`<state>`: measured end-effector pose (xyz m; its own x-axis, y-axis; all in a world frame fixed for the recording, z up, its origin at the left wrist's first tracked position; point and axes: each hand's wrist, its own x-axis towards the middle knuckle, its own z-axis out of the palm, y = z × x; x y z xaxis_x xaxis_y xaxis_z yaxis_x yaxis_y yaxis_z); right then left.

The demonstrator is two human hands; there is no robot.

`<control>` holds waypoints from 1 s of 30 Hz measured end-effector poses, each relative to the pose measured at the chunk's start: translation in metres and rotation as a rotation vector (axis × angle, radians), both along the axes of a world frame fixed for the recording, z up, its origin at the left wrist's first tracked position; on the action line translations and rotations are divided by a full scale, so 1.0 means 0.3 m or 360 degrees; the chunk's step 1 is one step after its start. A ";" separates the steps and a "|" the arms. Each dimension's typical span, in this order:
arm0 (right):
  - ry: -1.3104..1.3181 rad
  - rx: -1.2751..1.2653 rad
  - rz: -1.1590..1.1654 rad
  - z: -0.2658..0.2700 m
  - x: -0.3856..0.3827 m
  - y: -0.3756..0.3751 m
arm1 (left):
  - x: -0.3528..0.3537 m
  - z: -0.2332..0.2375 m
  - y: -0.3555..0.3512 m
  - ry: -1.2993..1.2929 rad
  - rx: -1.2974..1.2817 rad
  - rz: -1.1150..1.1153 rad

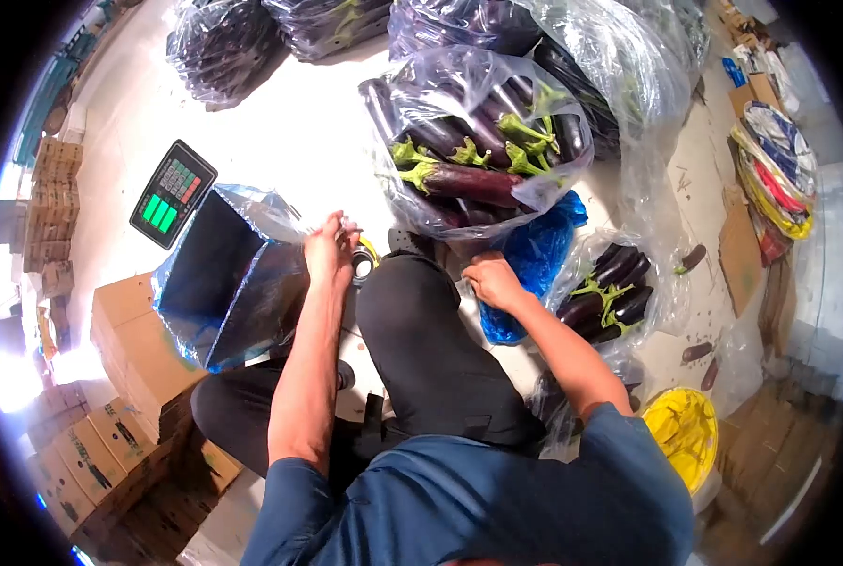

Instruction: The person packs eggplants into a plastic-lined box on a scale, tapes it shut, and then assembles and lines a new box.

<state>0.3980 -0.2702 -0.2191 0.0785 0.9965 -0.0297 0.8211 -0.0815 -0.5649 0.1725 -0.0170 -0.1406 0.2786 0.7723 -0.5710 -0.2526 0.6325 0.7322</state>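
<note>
My left hand (329, 253) is closed beside the upper right edge of an open box-shaped bag (269, 292) with blue edges and a dark inside. Something small and thin shows at its fingertips, too small to name. A roll of tape (364, 260) lies just right of that wrist. My right hand (493, 281) has its fingers curled at the lower edge of a big clear plastic bag (390, 193), apparently pinching it. Dark purple eggplants (473, 184) with green stems fill the bag. Crumpled blue plastic (537, 259) lies right beside my right hand.
A scale display (173, 193) with green digits stands at left, by a cardboard box (131, 325). More bagged eggplants lie at the back (219, 52) and at right (615, 288). A yellow-lined basket (683, 439) stands low right. Loose eggplants (693, 258) dot the floor.
</note>
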 end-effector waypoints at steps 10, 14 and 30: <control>0.1652 -0.0391 -0.0286 0.637 0.049 0.125 | 0.022 -0.263 -0.013 -0.0016 -0.0405 0.0155; 0.1208 0.0477 -0.0619 0.735 0.177 0.269 | 0.041 -0.385 0.013 -0.0023 -0.0523 0.0163; -0.0823 -0.0534 -0.1320 0.675 0.618 0.318 | 0.017 -0.030 -0.089 0.0004 -0.0387 0.0132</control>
